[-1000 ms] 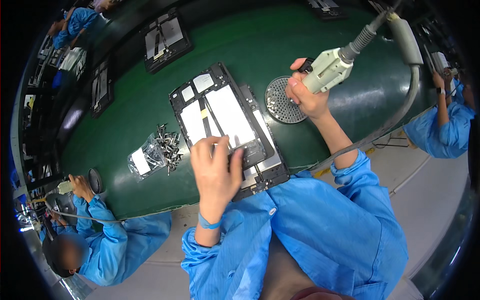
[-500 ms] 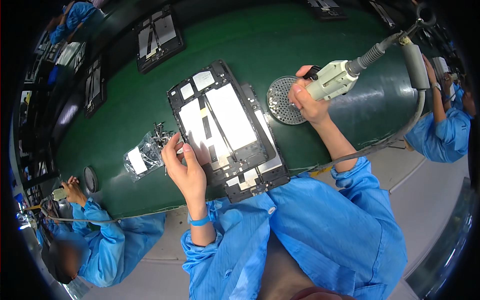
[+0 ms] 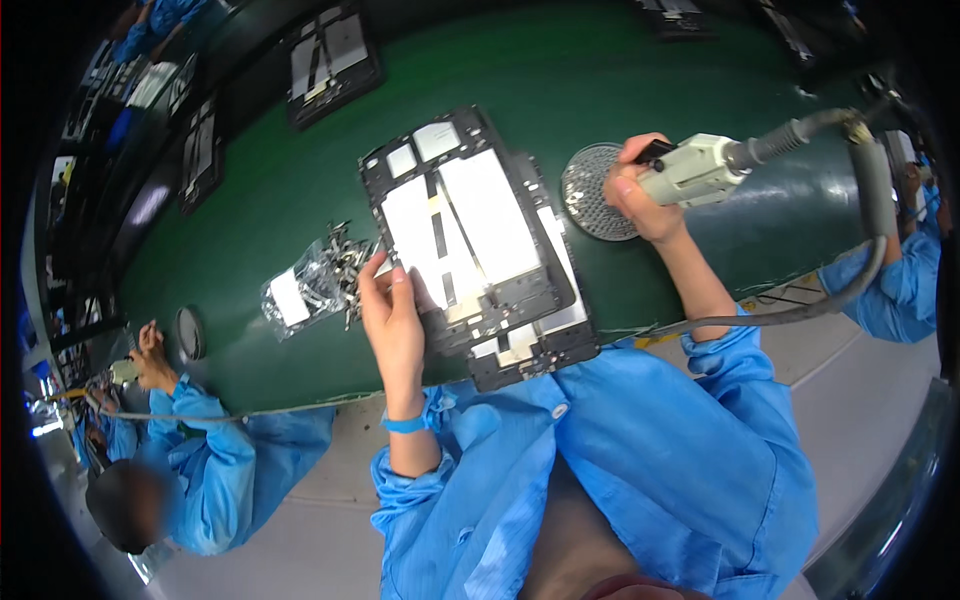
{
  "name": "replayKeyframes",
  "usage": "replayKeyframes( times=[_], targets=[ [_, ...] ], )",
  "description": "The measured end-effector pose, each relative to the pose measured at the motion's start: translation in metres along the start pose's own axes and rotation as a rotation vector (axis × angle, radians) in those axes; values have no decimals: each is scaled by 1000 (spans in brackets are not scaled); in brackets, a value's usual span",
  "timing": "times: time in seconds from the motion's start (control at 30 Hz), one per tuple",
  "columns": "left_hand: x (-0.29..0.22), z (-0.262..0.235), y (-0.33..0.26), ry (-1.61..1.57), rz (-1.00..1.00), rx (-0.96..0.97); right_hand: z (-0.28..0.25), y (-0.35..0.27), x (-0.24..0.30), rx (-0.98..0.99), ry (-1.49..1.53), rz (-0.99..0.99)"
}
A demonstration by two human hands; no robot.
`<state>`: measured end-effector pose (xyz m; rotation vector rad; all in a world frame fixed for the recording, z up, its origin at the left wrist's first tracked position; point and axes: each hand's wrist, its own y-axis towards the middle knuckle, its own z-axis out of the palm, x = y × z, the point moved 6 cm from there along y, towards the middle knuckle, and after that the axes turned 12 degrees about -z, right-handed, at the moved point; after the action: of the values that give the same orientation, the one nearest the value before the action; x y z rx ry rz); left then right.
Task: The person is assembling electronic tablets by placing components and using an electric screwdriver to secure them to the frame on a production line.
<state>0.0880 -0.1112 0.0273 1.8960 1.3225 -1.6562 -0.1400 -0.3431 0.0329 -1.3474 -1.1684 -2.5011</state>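
An opened tablet body (image 3: pixel 487 228), black-framed with white panels and a dark ribbon cable, lies slanted before me. It partly covers a second open tablet body (image 3: pixel 549 352) near the table's front edge. My left hand (image 3: pixel 392 325) grips the upper one's left edge, thumb at the rim; its other fingers are partly hidden. In my right hand (image 3: pixel 643 203) is a pale electric screwdriver (image 3: pixel 697 170), closed fingers wrapped round its front end. The screwdriver's tip is hidden by that hand. Directly beside and partly beneath the hand sits a round perforated screw tray (image 3: pixel 590 195).
Left of the tablets lie a clear plastic bag (image 3: pixel 289 297) and a heap of small dark parts (image 3: pixel 347 262). Another open tablet (image 3: pixel 333 62) rests farther back. A grey cable (image 3: pixel 790 319) curves along the right. A co-worker's blue sleeve (image 3: pixel 205 405) shows at left.
The view has shifted slightly, moving most of the scene rightward. My left fingers have drawn in against the upper tablet's edge. The right hand still holds the screwdriver by the screw tray.
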Motion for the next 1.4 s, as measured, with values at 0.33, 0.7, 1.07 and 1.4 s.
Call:
replayKeyframes(
  times=[0.33, 0.7, 1.07, 1.4],
  targets=[
    [19, 1, -1, -304, -270, 233, 3, 6, 2, -53, -65, -41],
    [-1, 12, -8, -274, -275, 276, 5, 5, 0, -46, -58, -21],
    [-30, 14, -17, -326, -94, 257, 4, 5, -1, -57, -70, -7],
    [-46, 10, -25, -440, -129, 285, 3, 5, -1, -77, -74, -5]
  ],
)
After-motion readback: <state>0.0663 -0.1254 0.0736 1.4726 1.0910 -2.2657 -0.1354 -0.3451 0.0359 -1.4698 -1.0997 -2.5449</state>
